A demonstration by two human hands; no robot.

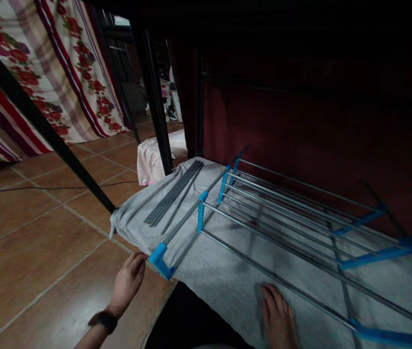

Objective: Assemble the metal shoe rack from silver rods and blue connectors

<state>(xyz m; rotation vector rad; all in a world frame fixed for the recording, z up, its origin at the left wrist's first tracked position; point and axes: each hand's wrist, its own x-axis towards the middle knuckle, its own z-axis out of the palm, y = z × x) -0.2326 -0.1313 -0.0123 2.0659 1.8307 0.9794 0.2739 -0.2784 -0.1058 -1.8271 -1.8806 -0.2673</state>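
A rack of silver metal rods joined by blue plastic connectors lies flat on a grey cloth on the floor. My left hand, a dark band on its wrist, has bent fingers closed at the blue corner connector at the rack's near left end. My right hand lies flat and open on the cloth, just in front of the nearest rod. A bundle of loose dark rods rests on the cloth left of the rack.
Brown tiled floor spreads to the left, crossed by a thin black cable. Black metal posts rise by the cloth's far left corner. A dark red fabric wall stands behind the rack, a floral curtain at left, a pale folded cloth beyond.
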